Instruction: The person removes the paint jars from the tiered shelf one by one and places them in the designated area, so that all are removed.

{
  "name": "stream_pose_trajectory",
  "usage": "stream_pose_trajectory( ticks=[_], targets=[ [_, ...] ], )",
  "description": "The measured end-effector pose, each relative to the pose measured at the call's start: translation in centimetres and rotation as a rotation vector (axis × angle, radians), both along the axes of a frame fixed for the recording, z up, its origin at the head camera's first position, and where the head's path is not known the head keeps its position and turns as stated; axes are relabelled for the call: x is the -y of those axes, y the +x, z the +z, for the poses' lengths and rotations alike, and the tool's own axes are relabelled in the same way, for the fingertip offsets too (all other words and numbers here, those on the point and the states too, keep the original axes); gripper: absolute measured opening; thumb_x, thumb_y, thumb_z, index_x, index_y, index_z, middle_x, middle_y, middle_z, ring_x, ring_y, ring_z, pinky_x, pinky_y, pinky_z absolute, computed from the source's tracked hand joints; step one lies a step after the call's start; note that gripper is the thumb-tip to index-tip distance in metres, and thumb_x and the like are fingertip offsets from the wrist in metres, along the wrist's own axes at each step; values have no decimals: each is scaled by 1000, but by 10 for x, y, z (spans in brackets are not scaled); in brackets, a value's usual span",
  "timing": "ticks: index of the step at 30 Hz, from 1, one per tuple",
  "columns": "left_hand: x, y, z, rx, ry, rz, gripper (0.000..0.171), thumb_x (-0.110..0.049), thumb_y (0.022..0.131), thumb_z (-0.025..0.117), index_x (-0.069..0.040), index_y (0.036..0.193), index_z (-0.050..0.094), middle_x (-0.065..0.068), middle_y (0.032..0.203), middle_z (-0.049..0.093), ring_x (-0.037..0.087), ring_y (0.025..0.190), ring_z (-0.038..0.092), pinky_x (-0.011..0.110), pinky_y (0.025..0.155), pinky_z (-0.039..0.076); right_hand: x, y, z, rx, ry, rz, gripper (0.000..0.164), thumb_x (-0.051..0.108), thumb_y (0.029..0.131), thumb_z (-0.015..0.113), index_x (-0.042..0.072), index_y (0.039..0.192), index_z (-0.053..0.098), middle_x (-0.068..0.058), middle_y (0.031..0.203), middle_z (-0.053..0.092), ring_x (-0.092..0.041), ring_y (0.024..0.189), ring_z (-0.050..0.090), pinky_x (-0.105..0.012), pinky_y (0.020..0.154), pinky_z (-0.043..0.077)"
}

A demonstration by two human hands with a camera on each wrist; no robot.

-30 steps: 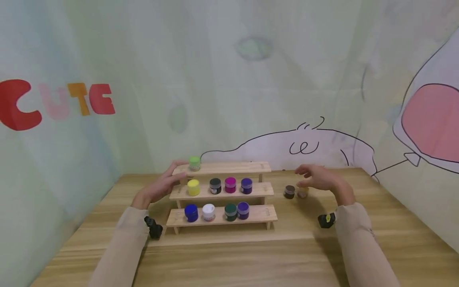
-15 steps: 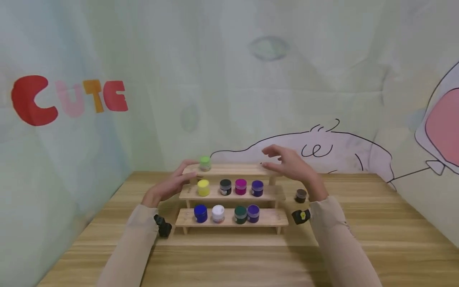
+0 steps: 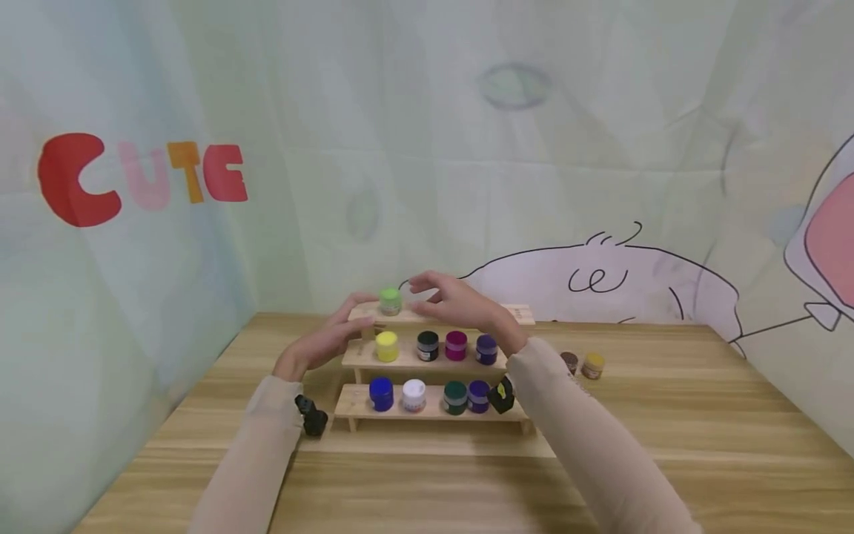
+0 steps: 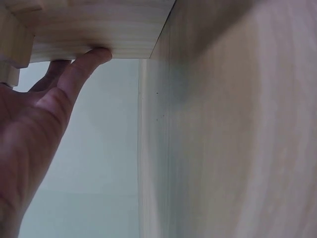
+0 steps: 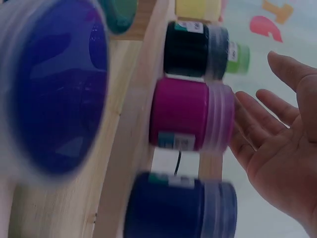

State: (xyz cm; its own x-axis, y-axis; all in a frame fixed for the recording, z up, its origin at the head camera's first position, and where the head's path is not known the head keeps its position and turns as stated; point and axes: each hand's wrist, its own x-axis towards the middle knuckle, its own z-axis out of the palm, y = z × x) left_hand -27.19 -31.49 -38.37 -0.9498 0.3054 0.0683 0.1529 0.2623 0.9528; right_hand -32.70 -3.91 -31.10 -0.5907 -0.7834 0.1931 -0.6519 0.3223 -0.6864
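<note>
A three-tier wooden display rack (image 3: 519, 315) stands on the table, with paint jars on its steps. My left hand (image 3: 327, 340) holds the left end of its top tier. The left wrist view shows the thumb (image 4: 81, 67) against the plank. My right hand (image 3: 463, 302) hovers over the top tier with fingers extended, thumb apart, and holds nothing. Just left of its fingertips sits a light green jar (image 3: 390, 302). In the right wrist view, a magenta jar (image 5: 181, 115) and a black jar (image 5: 185, 49) stand near the right hand (image 5: 282, 144).
Yellow (image 3: 387, 346) and purple (image 3: 487, 349) jars share the middle step. Blue (image 3: 382, 394), white (image 3: 414, 395), dark green (image 3: 456, 397) and violet (image 3: 478, 396) jars line the bottom one. A brown jar (image 3: 569, 362) and an ochre jar (image 3: 593, 365) stand on the table.
My right hand has left the ochre jar on the table and swept left above the top tier to the light green jar. The left hand stays at the rack; the head view has shifted slightly.
</note>
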Motion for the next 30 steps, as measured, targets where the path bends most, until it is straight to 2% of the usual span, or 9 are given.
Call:
stream_pose_trajectory(
  ticks=[5, 9, 13, 16, 21, 30],
  targets=[
    [1, 0, 0, -8, 11, 7, 49, -36, 106, 48, -27, 147, 23, 16, 154, 25, 43, 141, 31, 63, 110, 29, 20, 4, 7, -64, 93, 22, 59, 30, 101, 60, 10, 152, 37, -13, 147, 49, -27, 122, 59, -36, 92, 53],
    [2, -1, -1, -20, 18, 7, 48, -34, 106, 48, -26, 147, 24, 16, 152, 27, 42, 140, 32, 63, 110, 30, 31, 6, 13, -151, 178, 35, 62, 32, 101, 61, 16, 155, 34, -9, 151, 46, -24, 117, 61, -34, 91, 53],
    [2, 0, -2, -12, 8, 6, 47, -33, 106, 48, -27, 147, 26, 13, 153, 28, 40, 141, 31, 62, 110, 30, 38, 6, 12, -193, 215, 48, 55, 31, 102, 60, 17, 152, 41, -6, 147, 50, -22, 113, 62, -33, 91, 52],
    [1, 3, -3, -2, -6, 4, 48, -34, 106, 48, -28, 148, 26, 12, 155, 26, 40, 142, 29, 64, 109, 31, 39, 6, 9, -200, 195, 42, 47, 29, 101, 62, 16, 145, 50, -8, 137, 57, -22, 109, 63, -33, 89, 53],
    [-3, 10, -5, 7, -34, -3, 51, -35, 106, 48, -24, 150, 23, 16, 154, 25, 43, 141, 29, 65, 107, 32, 26, 7, 4, -197, 164, 43, 39, 27, 99, 66, 15, 135, 57, -12, 127, 63, -25, 106, 66, -35, 88, 54],
    [-10, 9, 1, 10, -56, -12, 59, -38, 105, 49, -21, 154, 20, 21, 154, 27, 45, 142, 28, 66, 108, 31, -36, -3, 11, -187, 200, -31, 41, 30, 96, 70, 15, 132, 61, -15, 126, 65, -27, 103, 68, -39, 89, 54]
  ],
)
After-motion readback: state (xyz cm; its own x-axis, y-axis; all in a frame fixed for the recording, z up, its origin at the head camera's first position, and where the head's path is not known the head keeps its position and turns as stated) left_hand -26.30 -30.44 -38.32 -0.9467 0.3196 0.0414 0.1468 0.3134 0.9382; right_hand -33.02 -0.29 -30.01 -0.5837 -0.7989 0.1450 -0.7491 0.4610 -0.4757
